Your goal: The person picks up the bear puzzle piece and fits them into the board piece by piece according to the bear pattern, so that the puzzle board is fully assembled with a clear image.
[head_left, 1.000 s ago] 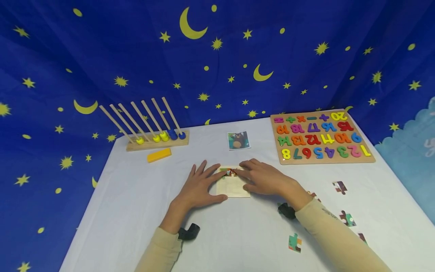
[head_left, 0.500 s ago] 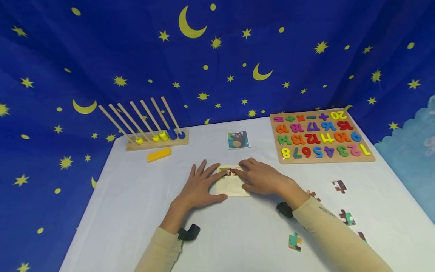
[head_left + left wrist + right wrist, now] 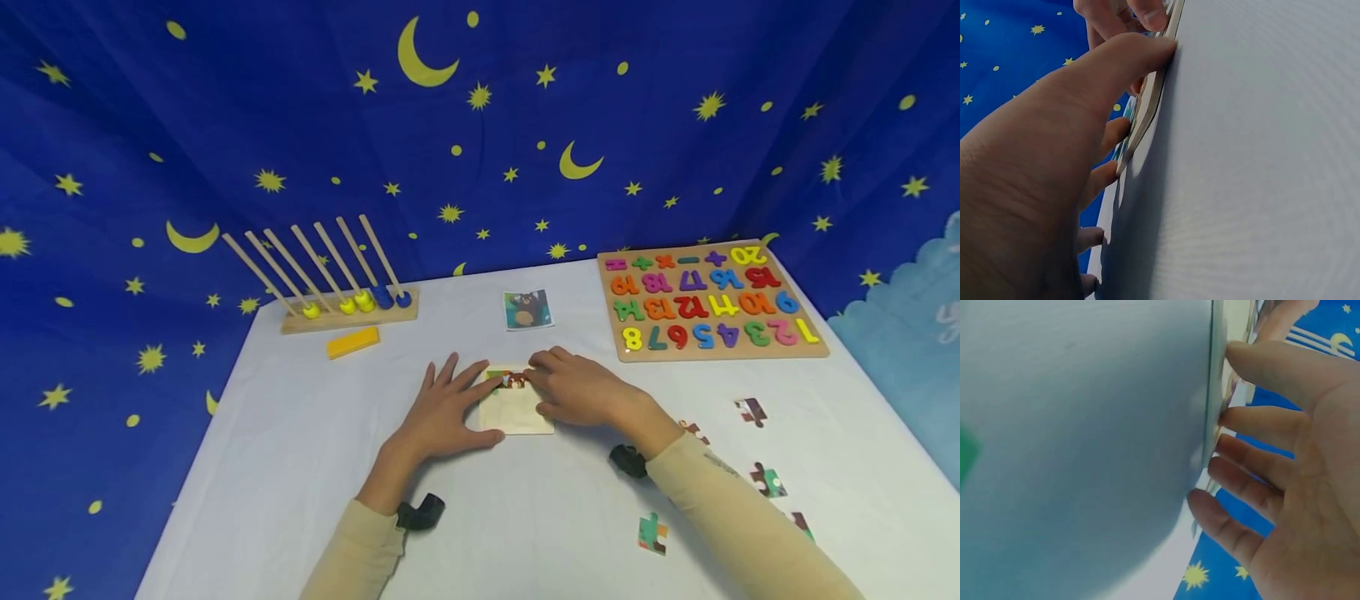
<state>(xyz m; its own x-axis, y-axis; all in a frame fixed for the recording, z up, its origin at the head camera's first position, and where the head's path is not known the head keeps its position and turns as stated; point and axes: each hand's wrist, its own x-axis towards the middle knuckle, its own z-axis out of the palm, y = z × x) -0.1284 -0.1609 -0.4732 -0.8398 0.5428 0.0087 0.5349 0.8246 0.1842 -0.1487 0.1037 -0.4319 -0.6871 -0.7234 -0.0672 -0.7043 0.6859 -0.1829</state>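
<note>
A small pale wooden puzzle tray [image 3: 517, 419] lies at the middle of the table, with joined jigsaw pieces [image 3: 516, 380] along its far edge. My left hand [image 3: 437, 418] is spread at the tray's left side. Its index fingertip touches the pieces, and in the left wrist view the thumb [image 3: 1141, 51] lies against the tray's near edge. From the right, my right hand [image 3: 581, 392] reaches over the tray, index fingertip at the brown pieces. The right wrist view has the right thumb [image 3: 1260, 359] and fingertips along the tray's edge; part of the tray is hidden beneath this hand.
Loose jigsaw pieces [image 3: 652, 533] lie on the right, some near the right sleeve. Beyond the tray is a bear picture card [image 3: 528, 310]. A number board [image 3: 720, 304] stands back right; a bead rack [image 3: 348, 315] and yellow block [image 3: 353, 342] are back left.
My right index fingertip has drawn slightly back to the right, showing more of the brown pieces. The left hand stays in place on the tray.
</note>
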